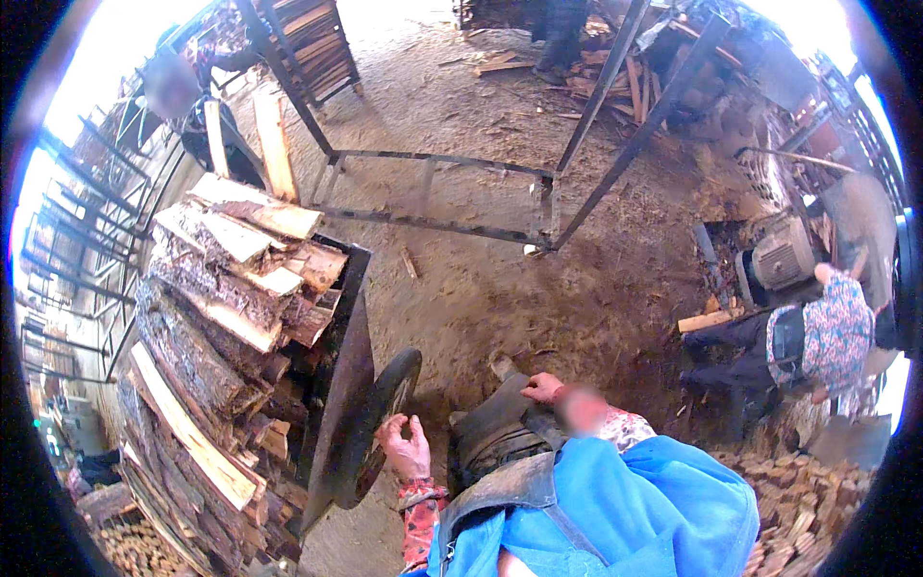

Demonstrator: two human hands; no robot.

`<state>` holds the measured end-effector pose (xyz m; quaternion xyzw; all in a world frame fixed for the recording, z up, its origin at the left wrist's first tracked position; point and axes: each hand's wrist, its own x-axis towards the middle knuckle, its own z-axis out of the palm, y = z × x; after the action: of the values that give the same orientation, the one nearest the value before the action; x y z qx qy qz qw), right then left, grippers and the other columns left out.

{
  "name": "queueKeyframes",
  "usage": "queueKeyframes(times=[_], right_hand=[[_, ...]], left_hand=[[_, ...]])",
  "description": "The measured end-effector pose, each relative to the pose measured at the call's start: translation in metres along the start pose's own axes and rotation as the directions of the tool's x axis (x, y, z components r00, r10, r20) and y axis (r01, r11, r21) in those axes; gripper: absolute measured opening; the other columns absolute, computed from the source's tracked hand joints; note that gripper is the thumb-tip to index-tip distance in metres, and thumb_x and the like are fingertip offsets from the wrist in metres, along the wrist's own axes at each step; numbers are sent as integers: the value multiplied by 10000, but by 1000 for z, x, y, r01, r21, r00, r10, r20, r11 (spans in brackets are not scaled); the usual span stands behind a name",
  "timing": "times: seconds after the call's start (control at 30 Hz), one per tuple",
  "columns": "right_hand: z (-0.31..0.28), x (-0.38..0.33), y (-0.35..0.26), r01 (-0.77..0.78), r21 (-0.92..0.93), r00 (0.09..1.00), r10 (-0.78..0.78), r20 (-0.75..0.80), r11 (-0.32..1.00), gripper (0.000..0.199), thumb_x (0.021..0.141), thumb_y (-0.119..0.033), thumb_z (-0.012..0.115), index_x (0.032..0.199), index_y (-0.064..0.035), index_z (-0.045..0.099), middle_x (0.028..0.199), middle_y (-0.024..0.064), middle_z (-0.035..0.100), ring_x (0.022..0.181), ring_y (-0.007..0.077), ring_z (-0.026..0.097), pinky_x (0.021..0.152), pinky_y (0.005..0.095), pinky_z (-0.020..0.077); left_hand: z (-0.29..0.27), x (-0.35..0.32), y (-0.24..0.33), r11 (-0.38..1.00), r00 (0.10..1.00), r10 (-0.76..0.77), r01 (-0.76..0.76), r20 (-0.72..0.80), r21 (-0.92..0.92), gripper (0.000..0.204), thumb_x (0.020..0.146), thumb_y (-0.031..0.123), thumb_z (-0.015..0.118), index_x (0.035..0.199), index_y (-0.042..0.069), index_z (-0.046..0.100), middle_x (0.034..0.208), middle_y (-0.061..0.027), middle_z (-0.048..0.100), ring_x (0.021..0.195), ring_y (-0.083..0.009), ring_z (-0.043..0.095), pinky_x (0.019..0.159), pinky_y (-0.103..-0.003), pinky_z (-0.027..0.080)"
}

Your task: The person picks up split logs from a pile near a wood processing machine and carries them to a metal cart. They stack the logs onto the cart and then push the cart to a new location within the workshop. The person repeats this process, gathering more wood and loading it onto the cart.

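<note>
Blue shirt near; left hand parted, empty, by wheel; right hand: cannot tell. Seemingly between grasps; logs need leftward reach.

From afar I see a brown floor (quite littered) ahead of the right hand, and bright light far leftward.

The left hand is held up with its fingers bent and the thumb apart, in a loose curve. Its forearm reaches away from the near edge. The right hand, farther off and to the right, points left with fingers curled; its wrist is blurred, the arm bent.
</note>
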<state>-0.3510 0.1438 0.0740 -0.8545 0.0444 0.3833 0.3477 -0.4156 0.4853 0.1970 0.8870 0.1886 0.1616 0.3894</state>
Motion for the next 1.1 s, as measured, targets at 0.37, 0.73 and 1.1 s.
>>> queueKeyframes(times=[0.37, 0.73, 1.1], right_hand=[[25, -16, 38, -68, -15, 994, 66, -88, 998, 381, 824, -381, 674, 930, -17, 705, 766, 108, 698, 625, 186, 668, 632, 336, 531], [-12, 2, 40, -81, -3, 996, 81, -41, 997, 393, 814, -404, 670, 945, -37, 719, 778, 98, 699, 729, 214, 674, 711, 355, 524], [-77, 15, 79, -181, 218, 980, 194, -37, 959, 403, 799, -410, 677, 930, -30, 711, 788, 124, 692, 750, 238, 662, 722, 376, 516]], left_hand=[[27, -14, -36, 992, 950, -52, 13, 308, 126, 238, 764, 210, 737, 834, 0, 648, 848, -153, 645, 905, -339, 570, 809, -426, 461], [47, -8, -17, 985, 914, -155, 113, 375, 131, 230, 750, 214, 730, 746, -6, 663, 722, -154, 661, 726, -333, 634, 689, -440, 494], [136, 15, 35, 994, 887, -91, 50, 453, 101, 242, 742, 227, 725, 771, -4, 660, 755, -152, 666, 757, -327, 631, 714, -432, 491]])
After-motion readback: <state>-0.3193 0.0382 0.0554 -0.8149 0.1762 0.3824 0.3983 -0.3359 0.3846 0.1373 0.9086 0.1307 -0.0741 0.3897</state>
